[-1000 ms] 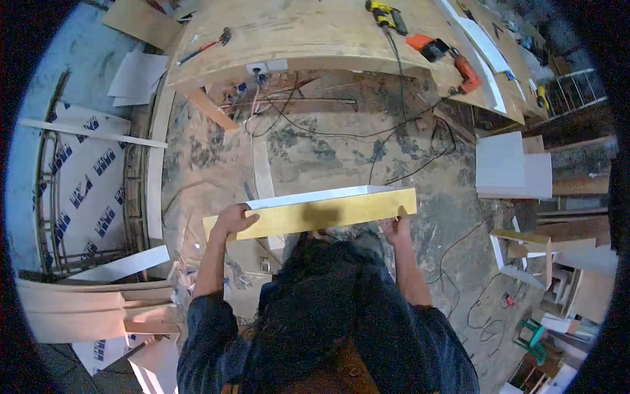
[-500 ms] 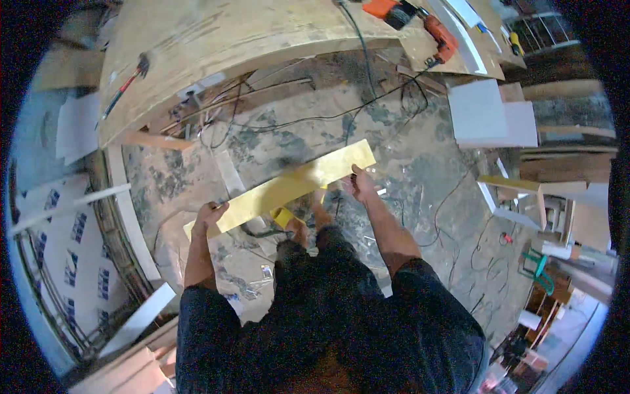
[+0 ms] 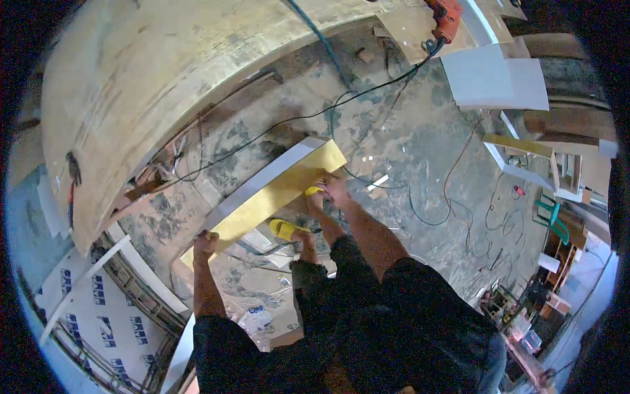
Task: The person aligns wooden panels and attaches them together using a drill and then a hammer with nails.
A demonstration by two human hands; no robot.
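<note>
A long, narrow wooden piece (image 3: 266, 205) with a yellow face and a white face along its far side lies slantwise in front of me, above the floor. My left hand (image 3: 207, 242) is closed round its lower left end. Near the upper right end, my right hand (image 3: 336, 188) is closed at the near edge, its fingers partly lost against the yellow surface. Below the piece, my feet show in yellow sandals (image 3: 282, 229).
A wooden workbench (image 3: 151, 79) fills the upper left, with a hammer (image 3: 72, 176) on it. An orange power drill (image 3: 446, 20) lies at the top right, its cable (image 3: 308, 117) crossing the floor. White panels (image 3: 495, 79), a box frame (image 3: 522, 161) and a green stool (image 3: 551, 220) stand right.
The wooden piece has tilted more steeply and rolled, so its white side now shows. My left hand has moved lower, my right hand a little left. The view has turned and come closer to the workbench.
</note>
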